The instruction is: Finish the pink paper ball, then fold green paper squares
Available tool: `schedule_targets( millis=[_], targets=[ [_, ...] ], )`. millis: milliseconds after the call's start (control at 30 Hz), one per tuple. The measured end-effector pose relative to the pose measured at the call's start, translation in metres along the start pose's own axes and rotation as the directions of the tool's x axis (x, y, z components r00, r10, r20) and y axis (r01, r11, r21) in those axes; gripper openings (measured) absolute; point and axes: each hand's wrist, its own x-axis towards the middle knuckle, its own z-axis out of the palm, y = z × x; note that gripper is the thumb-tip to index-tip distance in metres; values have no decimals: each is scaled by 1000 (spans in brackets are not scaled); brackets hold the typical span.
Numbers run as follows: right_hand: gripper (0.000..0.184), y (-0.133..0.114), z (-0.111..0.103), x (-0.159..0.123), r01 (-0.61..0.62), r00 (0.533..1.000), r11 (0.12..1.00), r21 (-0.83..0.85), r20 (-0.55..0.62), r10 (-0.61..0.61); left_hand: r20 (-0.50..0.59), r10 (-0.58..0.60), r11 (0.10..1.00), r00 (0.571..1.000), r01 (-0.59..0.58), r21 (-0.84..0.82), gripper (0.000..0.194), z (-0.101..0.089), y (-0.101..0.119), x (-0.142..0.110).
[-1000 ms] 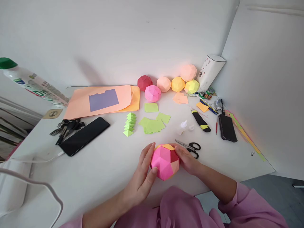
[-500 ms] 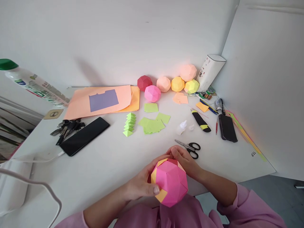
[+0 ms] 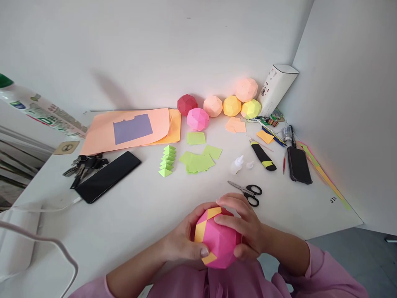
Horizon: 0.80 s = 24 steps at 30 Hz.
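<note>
Between my two hands, above the table's near edge, is a faceted paper ball (image 3: pixel 219 240), mostly pink with yellow-orange pieces on its left and top. My left hand (image 3: pixel 186 236) grips its left side, thumb across the front and fingers behind. On the right, my right hand (image 3: pixel 248 227) wraps it, with fingers on the top and the thumb low on the side. Just beyond that hand lie black-handled scissors (image 3: pixel 248 192). Farther up are green paper squares (image 3: pixel 198 162) and a row of folded green paper pieces (image 3: pixel 167 160).
Several finished paper balls (image 3: pixel 213 106) sit by the wall. A small white glue bottle (image 3: pixel 237 164), a box cutter (image 3: pixel 263 155) and a black phone (image 3: pixel 299 165) lie at right. At left are a long black phone (image 3: pixel 108 177), keys (image 3: pixel 85 165) and orange paper sheets (image 3: pixel 102 128).
My right hand has come from behind the ball round to its right side and top, its fingers spreading over it. The ball has turned slightly, showing more yellow-orange at the top.
</note>
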Motion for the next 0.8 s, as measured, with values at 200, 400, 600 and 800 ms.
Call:
schedule_targets(
  millis=[200, 400, 600, 800],
  targets=[
    [51, -1, 0, 1, 17, 1000, 1000, 20, 10, -18, 21, -9, 999, 1000, 10, -32, 77, -2, -4, -2],
    [49, -4, -4, 2, -4, 1000, 997, 74, -3, 4, 6, -20, 997, 1000, 21, -69, 76, -1, 0, -2],
    [28, 17, -14, 8, -369, 782, 929, -35, -552, 290, 8, -21, 995, 1000, 22, -99, 76, -2, 5, -1],
    [65, 60, -16, 17, -668, 705, 709, -225, -496, 507, 15, 22, 999, 1000, -21, -37, 72, -1, 7, 0]
  ],
)
